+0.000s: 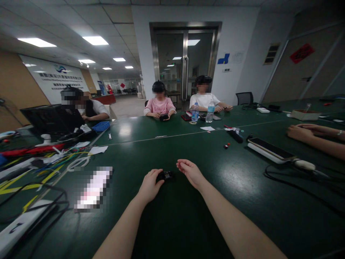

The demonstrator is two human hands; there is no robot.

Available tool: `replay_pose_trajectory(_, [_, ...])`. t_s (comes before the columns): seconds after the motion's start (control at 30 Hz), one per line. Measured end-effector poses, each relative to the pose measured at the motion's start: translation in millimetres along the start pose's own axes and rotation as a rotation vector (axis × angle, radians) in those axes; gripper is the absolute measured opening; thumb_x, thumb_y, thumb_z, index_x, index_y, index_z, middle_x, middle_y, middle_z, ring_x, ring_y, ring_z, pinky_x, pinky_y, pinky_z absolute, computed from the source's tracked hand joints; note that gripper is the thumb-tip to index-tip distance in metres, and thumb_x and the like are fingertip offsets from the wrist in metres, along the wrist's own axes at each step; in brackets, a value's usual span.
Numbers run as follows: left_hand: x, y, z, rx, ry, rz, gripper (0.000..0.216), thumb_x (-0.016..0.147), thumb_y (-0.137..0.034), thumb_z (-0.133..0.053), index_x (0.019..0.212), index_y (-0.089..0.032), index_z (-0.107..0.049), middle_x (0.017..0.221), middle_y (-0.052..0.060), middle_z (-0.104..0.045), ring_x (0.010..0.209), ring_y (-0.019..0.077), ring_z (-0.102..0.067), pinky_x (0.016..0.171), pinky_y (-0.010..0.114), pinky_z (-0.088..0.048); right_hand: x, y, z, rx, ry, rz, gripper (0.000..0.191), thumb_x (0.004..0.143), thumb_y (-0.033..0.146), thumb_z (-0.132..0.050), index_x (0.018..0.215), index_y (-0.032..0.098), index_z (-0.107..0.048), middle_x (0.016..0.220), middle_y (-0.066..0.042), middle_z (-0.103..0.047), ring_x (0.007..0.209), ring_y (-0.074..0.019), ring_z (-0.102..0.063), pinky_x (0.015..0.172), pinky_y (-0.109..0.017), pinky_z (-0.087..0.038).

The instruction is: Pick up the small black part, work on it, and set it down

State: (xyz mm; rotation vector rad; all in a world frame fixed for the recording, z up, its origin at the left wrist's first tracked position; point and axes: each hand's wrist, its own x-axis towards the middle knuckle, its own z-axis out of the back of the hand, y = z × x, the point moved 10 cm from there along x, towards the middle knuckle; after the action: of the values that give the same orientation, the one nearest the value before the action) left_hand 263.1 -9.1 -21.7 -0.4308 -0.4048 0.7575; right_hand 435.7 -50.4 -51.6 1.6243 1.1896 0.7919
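My left hand (150, 185) rests on the dark green table (188, 216), its fingers curled round a small black object (165, 175) that pokes out to the right of the fingertips. My right hand (189, 171) hovers just right of that object with its fingers bent and slightly apart; nothing shows in it. Both forearms reach in from the bottom edge.
A blurred-out card (94, 187) lies left of my hands. Cables and a power strip (18, 225) crowd the left. A phone (271, 148) on a white strip sits right, beside another person's arm (315, 138). Two bottles (202, 112) and three seated people are at the far side.
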Motion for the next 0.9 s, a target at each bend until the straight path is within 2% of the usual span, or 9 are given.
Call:
replay_pose_trajectory(0.33, [-2.2,-1.1,2.0,-0.007,0.020,0.052,0.045,0.079,-0.031,-0.049,0.123,-0.024,-0.045,0.125,0.006,-0.049,0.115,0.0221,-0.045,0.098,0.039,-0.033,0.4,-0.3,-0.7,-0.064,0.018,0.020,0.026,0.073,0.034,-0.059,0.096,0.021,-0.062,0.099,-0.006,-0.062,0.094,-0.0182,-0.057,0.085,-0.035,-0.042])
replay_pose_trajectory(0.57, [-2.7,-4.2,3.1,-0.017,0.019,0.031,0.042,0.079,-0.030,-0.050,0.120,-0.024,-0.047,0.122,0.005,-0.050,0.112,0.0215,-0.046,0.096,0.038,-0.035,-7.7,8.5,-15.5,-0.379,0.033,0.103,0.026,0.073,0.035,-0.059,0.096,0.023,-0.062,0.099,-0.002,-0.063,0.095,-0.0172,-0.055,0.086,-0.034,-0.041])
replay_pose_trajectory(0.7, [-3.3,-6.3,4.3,-0.019,0.012,0.009,0.040,0.078,-0.028,-0.051,0.117,-0.024,-0.049,0.121,0.005,-0.050,0.111,0.0207,-0.047,0.097,0.037,-0.034,-15.5,11.7,-32.9,-0.559,0.103,0.165,0.026,0.073,0.034,-0.058,0.097,0.024,-0.062,0.096,-0.002,-0.062,0.089,-0.0170,-0.056,0.082,-0.035,-0.042])
replay_pose_trajectory(0.9, [-2.6,-7.4,4.0,0.001,0.006,-0.020,0.040,0.078,-0.027,-0.051,0.118,-0.023,-0.048,0.120,0.005,-0.051,0.112,0.0204,-0.046,0.097,0.036,-0.032,-25.7,19.2,-53.2,-0.804,0.193,0.283,0.026,0.073,0.032,-0.060,0.099,0.030,-0.063,0.104,-0.002,-0.057,0.102,-0.0208,-0.049,0.090,-0.038,-0.036])
